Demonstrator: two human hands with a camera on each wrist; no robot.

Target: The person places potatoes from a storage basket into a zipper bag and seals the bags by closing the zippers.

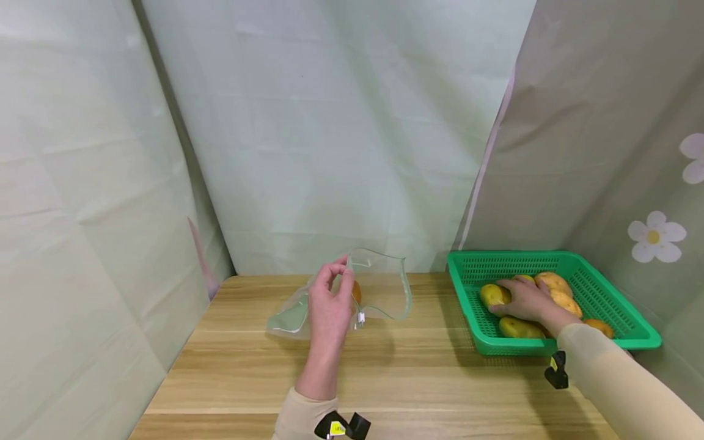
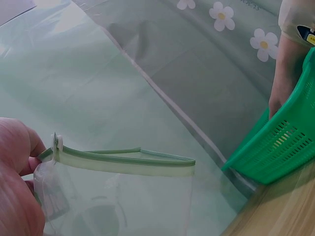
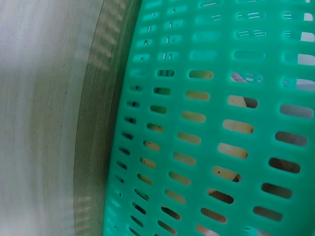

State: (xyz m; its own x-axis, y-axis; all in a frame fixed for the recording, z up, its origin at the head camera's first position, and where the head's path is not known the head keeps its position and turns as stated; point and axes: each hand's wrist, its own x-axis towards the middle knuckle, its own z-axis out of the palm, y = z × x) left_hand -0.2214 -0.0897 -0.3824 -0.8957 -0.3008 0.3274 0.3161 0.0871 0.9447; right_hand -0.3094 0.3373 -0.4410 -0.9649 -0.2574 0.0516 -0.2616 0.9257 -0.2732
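Observation:
In the head view my left hand (image 1: 332,299) pinches the rim of a clear zip bag (image 1: 385,281) between thumb and fingers. The bag's mouth, edged in green, gapes toward the right, and its slider shows in the left wrist view beside the left hand (image 2: 17,177). An orange-brown rounded thing (image 1: 357,292) shows in the bag, partly hidden by that hand. My right hand (image 1: 528,299) reaches into a green basket (image 1: 478,339), thumb and fingers around a yellow potato-like piece (image 1: 492,296). Some of its fingertips are hidden.
More yellow and tan potato-like pieces (image 1: 554,284) lie in the basket around the right hand. The basket stands at the right on a wooden table (image 1: 418,379). Pale cloth sheets (image 1: 352,140) hang behind the table and at both sides.

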